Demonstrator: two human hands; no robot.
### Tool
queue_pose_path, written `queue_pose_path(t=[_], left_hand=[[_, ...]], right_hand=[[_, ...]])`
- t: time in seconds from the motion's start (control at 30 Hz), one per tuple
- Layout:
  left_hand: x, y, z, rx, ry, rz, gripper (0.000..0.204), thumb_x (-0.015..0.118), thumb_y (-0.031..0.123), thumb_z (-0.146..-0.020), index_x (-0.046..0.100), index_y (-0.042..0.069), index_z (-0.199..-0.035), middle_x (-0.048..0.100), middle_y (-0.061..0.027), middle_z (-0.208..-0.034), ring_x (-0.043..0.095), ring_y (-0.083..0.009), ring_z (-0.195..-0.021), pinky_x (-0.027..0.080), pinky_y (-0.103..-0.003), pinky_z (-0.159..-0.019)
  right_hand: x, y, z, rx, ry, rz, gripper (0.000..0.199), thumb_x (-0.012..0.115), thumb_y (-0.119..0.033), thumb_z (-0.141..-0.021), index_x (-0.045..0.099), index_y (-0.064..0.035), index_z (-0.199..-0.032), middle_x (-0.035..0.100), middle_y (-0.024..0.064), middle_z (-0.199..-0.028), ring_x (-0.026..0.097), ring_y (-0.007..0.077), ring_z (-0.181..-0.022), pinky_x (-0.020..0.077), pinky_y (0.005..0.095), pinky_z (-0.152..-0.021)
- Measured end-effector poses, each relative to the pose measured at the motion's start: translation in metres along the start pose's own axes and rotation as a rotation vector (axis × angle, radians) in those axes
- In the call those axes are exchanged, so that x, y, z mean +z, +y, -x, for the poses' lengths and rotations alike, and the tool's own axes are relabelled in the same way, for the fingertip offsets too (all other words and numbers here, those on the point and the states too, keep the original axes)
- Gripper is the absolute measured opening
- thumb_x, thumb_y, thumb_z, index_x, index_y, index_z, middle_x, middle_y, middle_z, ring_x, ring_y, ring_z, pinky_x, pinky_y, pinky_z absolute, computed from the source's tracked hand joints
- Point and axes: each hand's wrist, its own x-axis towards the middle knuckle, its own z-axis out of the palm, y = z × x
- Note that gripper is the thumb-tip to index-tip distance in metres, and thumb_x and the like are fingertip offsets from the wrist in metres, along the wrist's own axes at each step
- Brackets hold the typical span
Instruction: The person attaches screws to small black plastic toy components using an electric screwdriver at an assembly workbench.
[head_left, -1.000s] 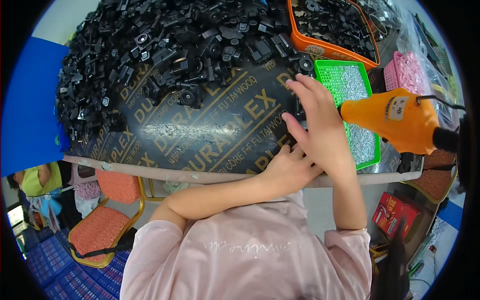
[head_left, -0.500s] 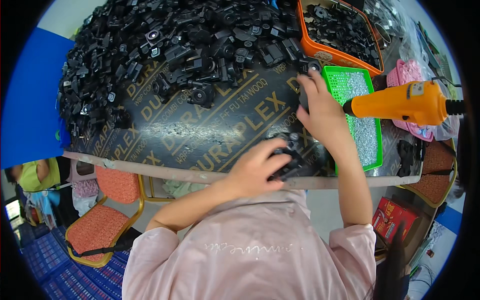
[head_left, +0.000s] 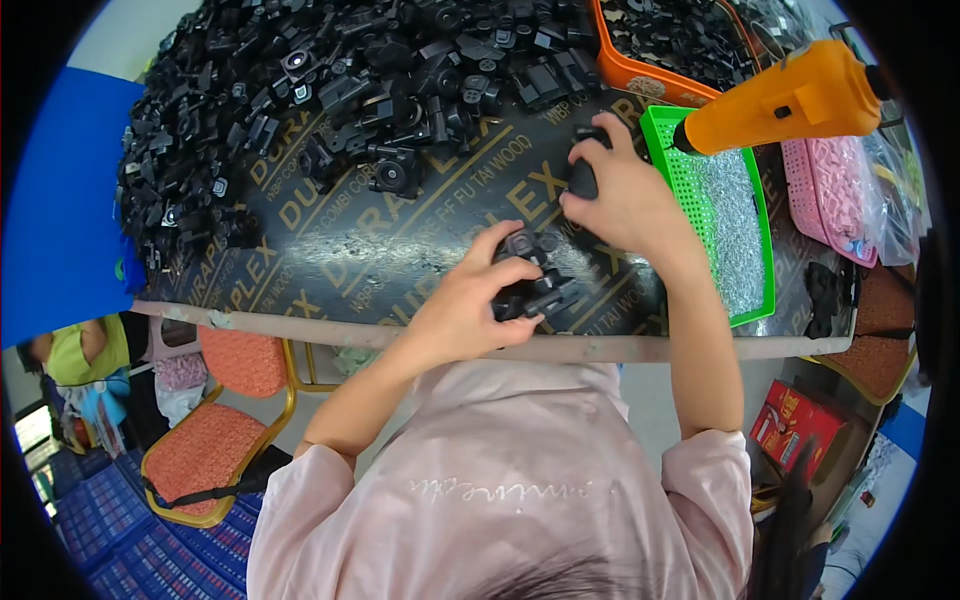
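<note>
Black plastic assembly (head_left: 520,244) clamped in left hand (head_left: 455,310) at the table (head_left: 340,265), right hand (head_left: 632,200) clasped round a dark part (head_left: 583,182) — completion of either cannot be judged — and a large heap of black pieces (head_left: 350,70) lies untouched beyond.

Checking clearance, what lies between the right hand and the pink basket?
In the head view, the green tray of small silver pieces lies between the right hand and the pink basket.

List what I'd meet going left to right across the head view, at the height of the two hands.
Blue panel → left grip holding a black part → right grip, fingertips at a dark piece → green basket → pink basket.
</note>
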Motion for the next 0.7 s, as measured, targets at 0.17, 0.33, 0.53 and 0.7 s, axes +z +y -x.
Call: queue_pose_path(t=[0.17,0.33,0.53,0.7], left_hand=[[-0.079,-0.017,0.062,0.059,-0.41,0.447,0.038,0.076,0.015,-0.064,0.063,0.002,-0.097,0.044,-0.0227,-0.13,0.047,-0.0355,-0.118,0.037,-0.039,-0.097],[-0.108,-0.068,0.169,-0.919,-0.491,0.363,0.038,0.075,0.01,-0.066,0.062,0.003,-0.101,0.059,-0.0128,-0.106,0.057,-0.0207,-0.099,0.045,-0.031,-0.084],[-0.055,-0.251,0.237,-1.271,-0.034,0.196,0.041,0.064,0.024,-0.083,0.057,0.001,-0.116,0.063,-0.0086,-0.105,0.059,-0.0192,-0.094,0.045,-0.032,-0.085],[-0.023,-0.24,0.218,-1.036,-0.194,-0.18,0.048,0.066,0.031,-0.082,0.054,0.005,-0.121,0.054,-0.0091,-0.123,0.048,-0.0211,-0.115,0.038,-0.035,-0.097]], right_hand=[[0.003,0.0,0.04,-0.034,0.017,-0.191,0.038,0.068,-0.02,-0.072,0.057,-0.0033,-0.104,0.033,0.0171,-0.139,0.062,0.0386,-0.082,0.05,0.0417,-0.077],[0.006,-0.006,0.052,-0.076,0.016,-0.282,0.035,0.069,-0.019,-0.071,0.058,-0.0057,-0.102,0.035,0.0134,-0.137,0.062,0.0371,-0.077,0.0501,0.0395,-0.073],[0.012,-0.01,0.055,-0.06,0.045,-0.23,0.041,0.069,-0.019,-0.07,0.056,-0.0104,-0.107,0.038,0.0139,-0.133,0.062,0.0369,-0.077,0.0512,0.0395,-0.072],[0.007,-0.013,0.049,0.023,-0.029,-0.22,0.04,0.069,-0.021,-0.07,0.057,-0.0105,-0.107,0.038,0.0139,-0.133,0.062,0.038,-0.084,0.0502,0.04,-0.077]])
